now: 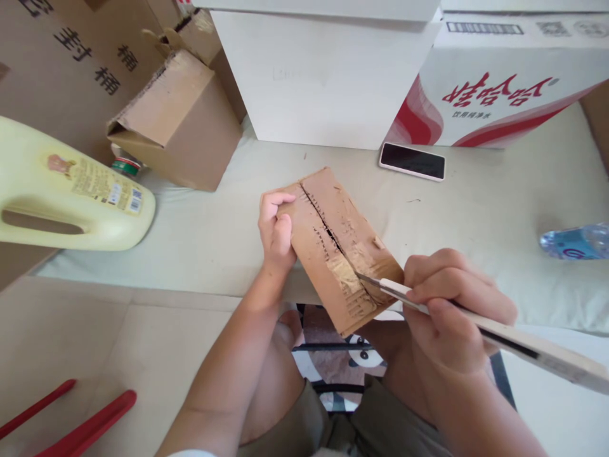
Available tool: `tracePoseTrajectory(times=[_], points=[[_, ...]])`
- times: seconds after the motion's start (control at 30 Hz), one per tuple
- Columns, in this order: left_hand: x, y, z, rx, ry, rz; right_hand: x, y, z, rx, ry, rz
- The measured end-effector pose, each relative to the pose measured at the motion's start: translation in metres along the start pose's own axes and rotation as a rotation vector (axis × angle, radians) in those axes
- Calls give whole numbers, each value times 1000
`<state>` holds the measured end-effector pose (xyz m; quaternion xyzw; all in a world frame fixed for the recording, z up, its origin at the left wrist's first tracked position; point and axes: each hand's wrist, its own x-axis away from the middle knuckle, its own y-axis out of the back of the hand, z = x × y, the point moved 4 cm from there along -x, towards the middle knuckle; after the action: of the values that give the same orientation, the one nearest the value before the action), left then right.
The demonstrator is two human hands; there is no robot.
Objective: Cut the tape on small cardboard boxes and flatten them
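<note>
A small brown cardboard box is tilted over the near edge of the table. Down its upper face runs a seam, with torn paper and rough tape remains beside it. My left hand grips the box by its left edge, thumb on top. In my right hand is a white utility knife, its handle pointing to the lower right. The knife's blade touches the box face near the seam, on the torn patch. My right fingers are wrapped round the handle, close to the box's right corner.
Behind the box lies a phone, before a white box and a red-and-white carton. A yellow jug and a brown carton stand left. A water bottle lies right. Red bars show lower left.
</note>
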<state>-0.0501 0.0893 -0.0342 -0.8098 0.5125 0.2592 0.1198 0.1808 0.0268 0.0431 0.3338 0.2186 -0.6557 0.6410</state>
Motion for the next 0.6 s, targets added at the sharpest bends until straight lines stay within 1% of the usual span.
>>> tracePoseTrajectory(times=[0.1, 0.2, 0.3, 0.37, 0.43, 0.5, 0.57, 0.6], points=[[-1, -1, -2, -14, 8, -3, -2, 7, 7, 13, 56, -87], [-1, -1, -1, -17, 33, -9, -7, 16, 7, -88, 24, -219], [-1, 0, 2, -11, 41, -14, -13, 23, -4, -192, -33, -286], [-2, 0, 3, 6, 40, -20, -13, 25, -15, -206, -48, -318], [-3, 1, 4, 22, 41, -26, -9, 29, -28, -169, -62, -414], [-4, 2, 4, 20, 55, -34, -3, 32, -43, -112, -170, -496], [-5, 4, 6, 11, 94, -49, 3, 30, -57, -81, -347, -470], [-5, 5, 7, 12, 118, -62, 5, 29, -62, -54, -416, -419]])
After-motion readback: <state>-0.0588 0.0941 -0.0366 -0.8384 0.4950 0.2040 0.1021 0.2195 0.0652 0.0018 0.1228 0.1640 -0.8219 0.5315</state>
